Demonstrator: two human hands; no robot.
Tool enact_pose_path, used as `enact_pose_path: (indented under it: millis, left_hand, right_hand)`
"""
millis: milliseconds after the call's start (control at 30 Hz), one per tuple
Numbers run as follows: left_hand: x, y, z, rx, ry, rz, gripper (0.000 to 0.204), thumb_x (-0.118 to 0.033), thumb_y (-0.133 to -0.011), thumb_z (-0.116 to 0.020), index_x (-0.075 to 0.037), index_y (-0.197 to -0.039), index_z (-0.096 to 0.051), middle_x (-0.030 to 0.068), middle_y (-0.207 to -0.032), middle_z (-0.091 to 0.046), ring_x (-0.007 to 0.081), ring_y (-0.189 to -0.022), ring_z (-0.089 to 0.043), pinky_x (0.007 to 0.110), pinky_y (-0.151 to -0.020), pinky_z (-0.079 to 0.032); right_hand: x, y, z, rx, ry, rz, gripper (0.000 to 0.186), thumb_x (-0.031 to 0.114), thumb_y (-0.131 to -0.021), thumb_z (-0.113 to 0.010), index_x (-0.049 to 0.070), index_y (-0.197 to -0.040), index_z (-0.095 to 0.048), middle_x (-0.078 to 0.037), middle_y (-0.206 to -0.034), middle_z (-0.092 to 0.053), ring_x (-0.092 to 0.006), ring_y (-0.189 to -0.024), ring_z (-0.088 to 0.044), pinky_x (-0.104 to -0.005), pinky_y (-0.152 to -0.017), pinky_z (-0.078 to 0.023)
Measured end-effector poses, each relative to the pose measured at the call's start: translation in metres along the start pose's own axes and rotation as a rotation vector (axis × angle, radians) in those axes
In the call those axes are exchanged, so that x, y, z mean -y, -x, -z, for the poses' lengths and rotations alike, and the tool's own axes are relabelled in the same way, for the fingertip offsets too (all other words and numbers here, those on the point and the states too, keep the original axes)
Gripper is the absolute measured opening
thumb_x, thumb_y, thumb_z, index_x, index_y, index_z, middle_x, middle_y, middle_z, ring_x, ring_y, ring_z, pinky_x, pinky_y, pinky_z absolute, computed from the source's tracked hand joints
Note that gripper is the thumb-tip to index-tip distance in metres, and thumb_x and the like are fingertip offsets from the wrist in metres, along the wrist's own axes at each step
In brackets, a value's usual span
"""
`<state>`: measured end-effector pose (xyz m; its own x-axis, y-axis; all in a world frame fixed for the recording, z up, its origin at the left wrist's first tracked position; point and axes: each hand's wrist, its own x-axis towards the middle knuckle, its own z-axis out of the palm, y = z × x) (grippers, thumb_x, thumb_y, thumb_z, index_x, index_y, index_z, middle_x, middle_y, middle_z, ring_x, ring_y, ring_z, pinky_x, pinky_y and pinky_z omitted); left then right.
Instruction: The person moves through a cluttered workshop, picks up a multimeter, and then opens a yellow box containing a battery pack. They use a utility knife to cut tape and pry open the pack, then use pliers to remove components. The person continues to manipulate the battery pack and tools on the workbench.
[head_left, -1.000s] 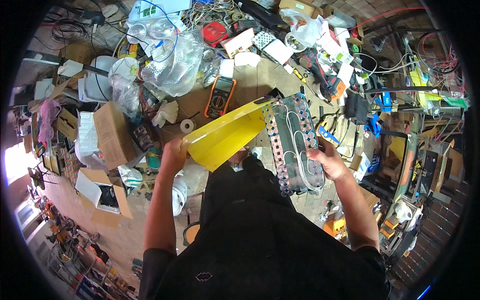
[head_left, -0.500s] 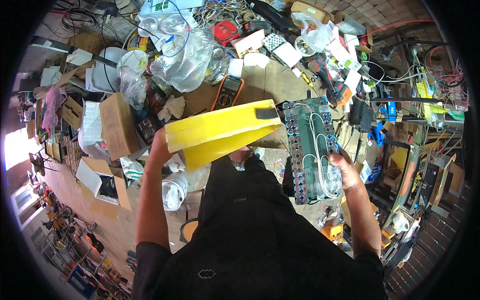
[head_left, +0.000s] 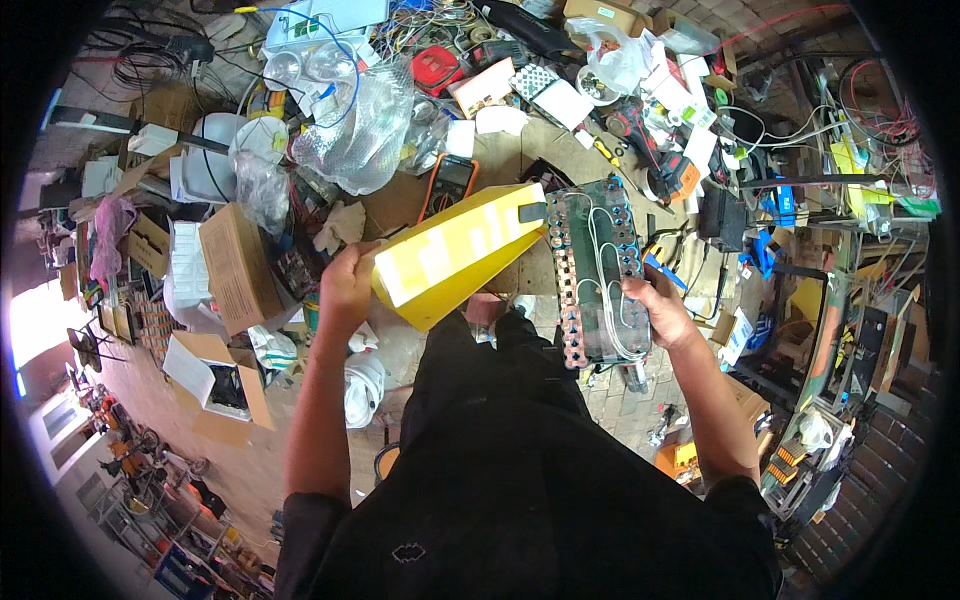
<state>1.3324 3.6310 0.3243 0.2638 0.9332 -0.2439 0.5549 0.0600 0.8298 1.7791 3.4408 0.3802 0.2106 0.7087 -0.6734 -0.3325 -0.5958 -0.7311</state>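
My left hand (head_left: pixel 346 290) is closed round the left end of a yellow box-like case (head_left: pixel 450 243), which is tilted over the table edge with a dark patch at its far end. My right hand (head_left: pixel 660 310) grips the right side of a battery pack (head_left: pixel 600 280), its long rows of cells joined by metal strips along both sides. White wires run lengthwise over the pack's green middle. The case's right end and the pack's upper left corner are close together; I cannot tell whether they touch.
On the cluttered workbench lie an orange multimeter (head_left: pixel 448 186), bubble wrap (head_left: pixel 360 130), a cordless drill (head_left: pixel 655 155) and a yellow-handled screwdriver (head_left: pixel 606 152). A brown carton (head_left: pixel 238 268) stands at the left edge. An open box (head_left: pixel 215 385) sits lower left.
The yellow case has shifted right and tilted more steeply, its right end raised. The battery pack has moved left and slightly up, its strip-covered left side turned more into view. Both hands keep their hold.
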Motion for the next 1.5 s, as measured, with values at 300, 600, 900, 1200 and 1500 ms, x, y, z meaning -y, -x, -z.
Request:
enact_pose_path:
  millis: [300,600,900,1200,1500]
  left_hand:
    - [0.048,0.075,-0.048,0.160,-0.412,0.092,0.035,-0.014,-0.102,-0.054,-0.007,-0.136,-0.061,0.0226,-0.122,-0.067,0.0452,-0.113,-0.064,0.051,-0.094,-0.053]
    - [-0.092,0.033,-0.112,0.186,-0.451,-0.366,0.072,-0.025,-0.086,-0.079,-0.010,-0.151,-0.049,0.0190,-0.147,-0.054,0.0416,-0.136,-0.051,0.049,-0.112,-0.044]
    - [-0.106,-0.052,-0.207,0.354,-0.814,-0.252,0.054,0.001,-0.082,-0.069,-0.018,-0.130,-0.052,0.0155,-0.140,-0.055,0.0413,-0.117,-0.066,0.050,-0.083,-0.060]
    - [-0.093,-0.060,-0.166,0.361,-0.819,-0.162,0.064,-0.020,-0.091,-0.066,-0.032,-0.149,-0.045,0.0153,-0.111,-0.072,0.0397,-0.095,-0.071,0.053,-0.082,-0.056]
    - [-0.101,-0.044,-0.152,0.346,-0.710,-0.202,0.067,-0.005,-0.089,-0.064,-0.033,-0.148,-0.050,0.0132,-0.128,-0.067,0.0392,-0.108,-0.069,0.049,-0.088,-0.057]
  right_hand:
    - [-0.037,-0.009,0.005,0.018,0.215,0.154,0.065,0.025,-0.084,-0.085,-0.005,-0.133,-0.056,-0.009,-0.116,-0.069,-0.0167,-0.103,-0.065,-0.0337,-0.093,-0.053]
    - [-0.079,-0.011,0.008,-0.040,0.202,0.155,0.056,0.020,-0.084,-0.085,-0.005,-0.127,-0.058,-0.009,-0.109,-0.070,-0.0149,-0.097,-0.064,-0.0320,-0.089,-0.054]
    - [-0.083,0.008,0.016,-0.006,0.080,0.172,0.057,0.020,-0.084,-0.083,-0.005,-0.128,-0.059,-0.008,-0.110,-0.070,-0.0140,-0.100,-0.062,-0.0317,-0.092,-0.052]
    - [-0.092,0.018,0.028,0.007,-0.083,0.157,0.059,0.024,-0.086,-0.081,-0.005,-0.132,-0.058,-0.007,-0.115,-0.068,-0.0129,-0.101,-0.062,-0.0294,-0.089,-0.052]
    - [-0.079,0.028,0.034,0.054,-0.074,0.143,0.065,0.027,-0.085,-0.084,-0.005,-0.135,-0.057,-0.006,-0.113,-0.068,-0.0131,-0.101,-0.063,-0.0293,-0.090,-0.052]
